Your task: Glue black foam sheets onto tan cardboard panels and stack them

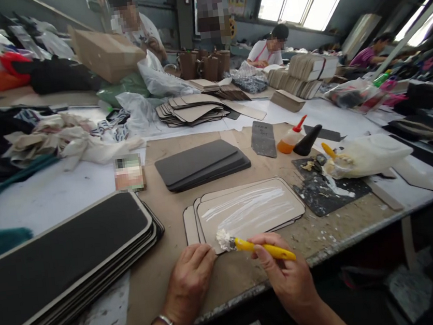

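Observation:
Gripped in my right hand (285, 267) is a glue brush (265, 248) with a yellow handle and white, clotted bristles. Its bristles touch the near edge of the top beige panel (242, 217), which bears streaks of white paste and lies on several similar rounded panels. My left hand (192, 272) rests at the near left corner of that stack, fingers together and bent downward; whether they pinch the panel's edge is hidden. Behind the stack lie dark grey rounded panels (201, 164).
Long black panels (65, 242) are piled at the left. A paste-smeared black board (321, 187) and a white plastic container (372, 154) stand at the right, near an orange-filled bottle (290, 138) and a black cone (308, 141). Co-workers sit across the table.

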Demonstrator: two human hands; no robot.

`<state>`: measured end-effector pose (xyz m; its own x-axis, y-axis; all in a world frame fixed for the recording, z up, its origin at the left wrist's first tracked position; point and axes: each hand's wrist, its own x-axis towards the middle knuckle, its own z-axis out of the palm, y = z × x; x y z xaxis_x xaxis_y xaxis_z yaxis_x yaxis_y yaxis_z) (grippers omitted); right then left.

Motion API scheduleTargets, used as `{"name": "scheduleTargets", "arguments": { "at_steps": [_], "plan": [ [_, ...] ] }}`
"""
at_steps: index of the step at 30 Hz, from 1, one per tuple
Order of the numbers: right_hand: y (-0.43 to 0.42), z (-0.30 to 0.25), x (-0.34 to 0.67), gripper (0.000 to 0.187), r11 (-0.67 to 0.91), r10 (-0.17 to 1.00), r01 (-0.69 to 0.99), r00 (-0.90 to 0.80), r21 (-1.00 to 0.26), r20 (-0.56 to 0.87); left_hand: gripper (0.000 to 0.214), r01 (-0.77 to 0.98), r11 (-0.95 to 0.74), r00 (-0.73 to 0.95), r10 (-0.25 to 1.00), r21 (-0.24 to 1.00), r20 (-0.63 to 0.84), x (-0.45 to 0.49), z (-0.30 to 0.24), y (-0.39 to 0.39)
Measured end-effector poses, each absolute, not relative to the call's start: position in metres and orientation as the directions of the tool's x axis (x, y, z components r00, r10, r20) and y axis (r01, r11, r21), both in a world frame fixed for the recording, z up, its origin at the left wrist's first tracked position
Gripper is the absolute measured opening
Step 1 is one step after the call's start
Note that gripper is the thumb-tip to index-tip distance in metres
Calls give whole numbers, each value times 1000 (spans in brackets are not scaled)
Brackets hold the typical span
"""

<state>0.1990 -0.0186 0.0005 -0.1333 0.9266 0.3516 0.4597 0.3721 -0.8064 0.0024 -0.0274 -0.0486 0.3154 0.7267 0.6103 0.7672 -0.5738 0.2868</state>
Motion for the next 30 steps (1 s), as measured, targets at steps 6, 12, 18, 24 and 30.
{"name": "scheduleTargets", "arguments": {
  "at_steps": [6,12,18,24,30],
  "plan": [
    [-3,-6,186,15,327,944,441,-121,-836,305,14,749,-554,288,767,365,573,4,-51,-27],
    [12,0,195,20,262,952,498,9,-827,306,15,755,-538,271,777,374,568,6,-50,-28],
    [14,0,185,19,270,963,436,-108,-858,248,18,794,-497,242,787,350,568,5,-51,-28],
    [37,2,177,20,284,956,402,-48,-871,290,20,800,-495,227,772,338,593,6,-52,-26],
    [60,1,173,25,220,974,366,-38,-904,221,22,802,-521,291,768,292,570,0,-58,-27]
  ]
}}
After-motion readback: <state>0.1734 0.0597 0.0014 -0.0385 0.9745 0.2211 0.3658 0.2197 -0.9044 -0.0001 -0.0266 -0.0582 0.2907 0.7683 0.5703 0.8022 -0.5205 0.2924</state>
